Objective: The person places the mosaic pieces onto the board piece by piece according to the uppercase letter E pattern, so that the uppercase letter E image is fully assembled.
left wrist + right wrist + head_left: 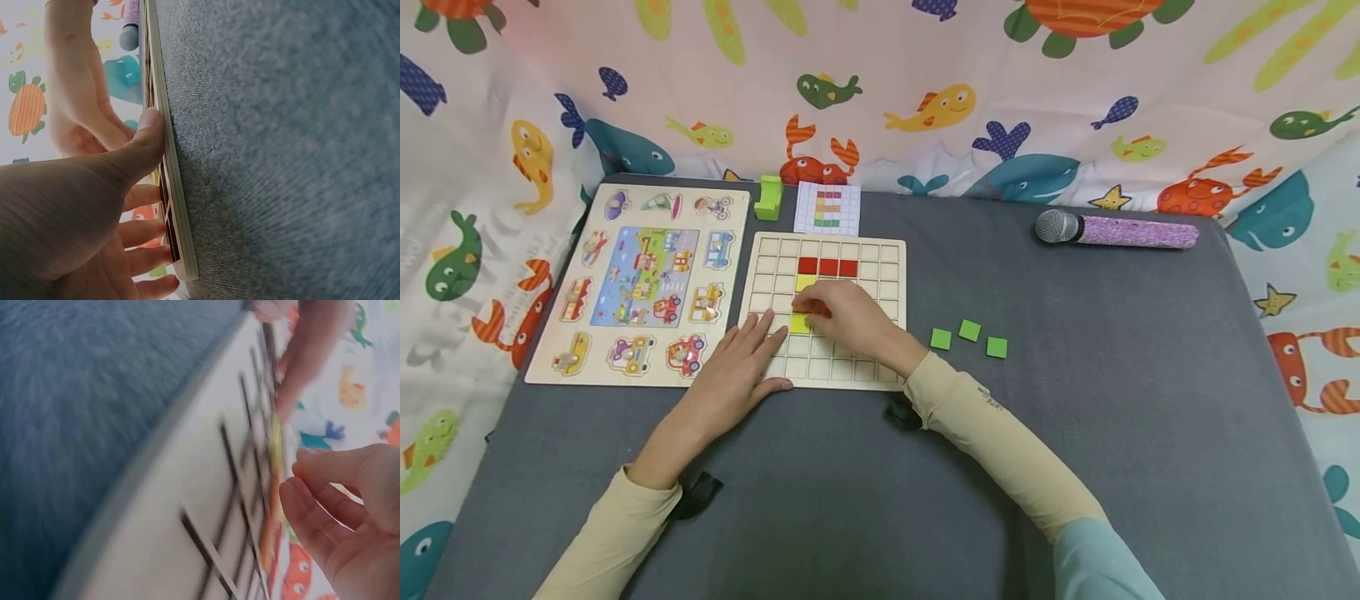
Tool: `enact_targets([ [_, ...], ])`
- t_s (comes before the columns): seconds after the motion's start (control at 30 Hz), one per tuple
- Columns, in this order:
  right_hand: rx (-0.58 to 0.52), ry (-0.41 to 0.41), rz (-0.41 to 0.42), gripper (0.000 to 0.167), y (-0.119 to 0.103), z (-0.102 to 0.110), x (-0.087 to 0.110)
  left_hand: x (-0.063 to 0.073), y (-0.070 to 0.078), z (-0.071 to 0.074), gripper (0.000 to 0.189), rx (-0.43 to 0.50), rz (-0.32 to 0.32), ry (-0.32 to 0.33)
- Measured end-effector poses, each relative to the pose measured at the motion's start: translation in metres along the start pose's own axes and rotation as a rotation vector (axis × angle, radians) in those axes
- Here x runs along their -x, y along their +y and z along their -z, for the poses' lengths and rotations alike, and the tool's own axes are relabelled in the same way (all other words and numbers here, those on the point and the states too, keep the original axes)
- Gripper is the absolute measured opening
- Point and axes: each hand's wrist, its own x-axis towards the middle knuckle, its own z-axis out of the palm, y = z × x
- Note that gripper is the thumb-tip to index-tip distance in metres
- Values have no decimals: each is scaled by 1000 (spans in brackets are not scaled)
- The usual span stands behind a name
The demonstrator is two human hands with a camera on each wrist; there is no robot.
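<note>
A wooden grid board lies flat on the table. Fingers spread, my left hand rests at its near-left corner, with the thumb along the near edge. Above the grid, my right hand has its fingers bent and fingertips close to the squares. In the right wrist view, thumb and forefinger tips are near each other, with nothing visible between them. A row of red square tiles sits in the grid. Yellow tiles show beside the right fingertips; other squares are hidden under that hand.
Three green tiles lie right of the board. A pattern card and a light-green block stand behind it. A picture puzzle board is at left, a purple microphone at back right. A sea-animal curtain surrounds the table.
</note>
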Motion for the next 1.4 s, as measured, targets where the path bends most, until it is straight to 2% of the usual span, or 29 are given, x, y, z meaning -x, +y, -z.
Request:
enact_targets([
  [0.17, -65, 24, -21, 26, 13, 23, 17, 1, -1, -2, 72, 7, 10, -6],
  [0.27, -96, 65, -44, 25, 26, 37, 32, 2, -1, -2, 72, 16, 12, -13],
  [0.43, -104, 147, -72, 24, 49, 54, 63, 1, -1, -2, 72, 18, 0, -5],
  [0.77, -82, 215, -164, 26, 94, 77, 132, 0, 0, -2, 72, 18, 5, -13],
  [1.07, -73, 193, -199, 33, 118, 96, 175, 0, 1, -3, 72, 20, 11, -16],
  [1.27, -50, 90, -240, 42, 121, 98, 182, 1, 1, -3, 72, 22, 11, 1],
  [1.4, -32, 79, -253, 42, 121, 95, 181, 2, 1, -2, 71, 24, 12, 7],
])
